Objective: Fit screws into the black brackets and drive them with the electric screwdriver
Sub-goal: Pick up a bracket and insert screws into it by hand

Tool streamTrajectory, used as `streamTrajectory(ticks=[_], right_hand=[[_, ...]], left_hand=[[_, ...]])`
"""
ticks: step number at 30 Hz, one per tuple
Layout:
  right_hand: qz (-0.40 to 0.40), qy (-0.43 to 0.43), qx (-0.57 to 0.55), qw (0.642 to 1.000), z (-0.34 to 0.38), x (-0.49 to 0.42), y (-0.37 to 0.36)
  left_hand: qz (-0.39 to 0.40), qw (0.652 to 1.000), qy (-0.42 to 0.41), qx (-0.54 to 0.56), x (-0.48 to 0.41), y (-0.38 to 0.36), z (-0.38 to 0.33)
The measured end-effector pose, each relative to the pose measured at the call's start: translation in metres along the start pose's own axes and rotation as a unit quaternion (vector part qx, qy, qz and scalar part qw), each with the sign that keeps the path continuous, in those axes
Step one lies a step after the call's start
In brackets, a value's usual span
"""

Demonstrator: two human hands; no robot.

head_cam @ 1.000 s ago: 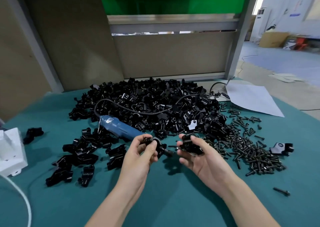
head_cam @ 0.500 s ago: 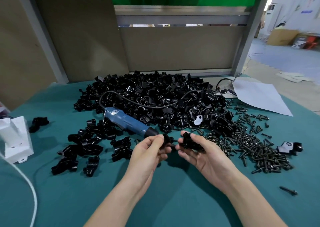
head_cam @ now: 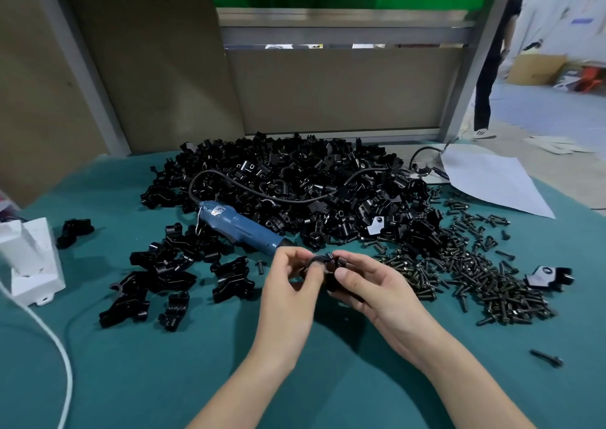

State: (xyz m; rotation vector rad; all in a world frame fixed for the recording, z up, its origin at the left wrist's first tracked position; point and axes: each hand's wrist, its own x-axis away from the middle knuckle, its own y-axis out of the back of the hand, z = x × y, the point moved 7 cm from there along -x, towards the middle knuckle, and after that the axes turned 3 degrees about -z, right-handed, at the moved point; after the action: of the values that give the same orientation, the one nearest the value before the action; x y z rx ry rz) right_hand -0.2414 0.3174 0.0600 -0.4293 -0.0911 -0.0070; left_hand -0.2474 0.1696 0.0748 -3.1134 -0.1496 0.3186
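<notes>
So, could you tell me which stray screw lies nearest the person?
The lone screw on the teal cloth, right of the right forearm. The screw heap lies farther back, and the other stray sits left of the left hand.

At the back of the bench (head_cam: 164, 379) lay the pile of brackets (head_cam: 295, 179), the electric screwdriver (head_cam: 239, 228) against its front-left edge, tip just behind the left hand (head_cam: 288, 286) and right hand (head_cam: 372, 291), which held a bracket (head_cam: 323, 262) between them. A smaller cluster of brackets (head_cam: 164, 271) lay left of the hands, and the heap of screws (head_cam: 475, 274) right of them with a sheet of paper (head_cam: 492, 179) behind it.
</notes>
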Motion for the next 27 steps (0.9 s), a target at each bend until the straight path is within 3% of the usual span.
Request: streamTrajectory(ticks=[12,20,27], right_hand=[[-0.049,0.016,-0.046,0.998,0.007,-0.002,0.012],[-0.041,0.033,-0.031,0.998,0.010,0.001,0.008],[-0.016,0.055,0.018,0.998,0.016,0.005,0.003]], left_hand=[[0.132,0.989,-0.042,-0.046,0.010,-0.019,-0.001],[0.069,0.996,-0.046,0.026,0.003,-0.008,-0.007],[0.091,0.995,-0.028,0.024,0.003,-0.011,-0.004]])
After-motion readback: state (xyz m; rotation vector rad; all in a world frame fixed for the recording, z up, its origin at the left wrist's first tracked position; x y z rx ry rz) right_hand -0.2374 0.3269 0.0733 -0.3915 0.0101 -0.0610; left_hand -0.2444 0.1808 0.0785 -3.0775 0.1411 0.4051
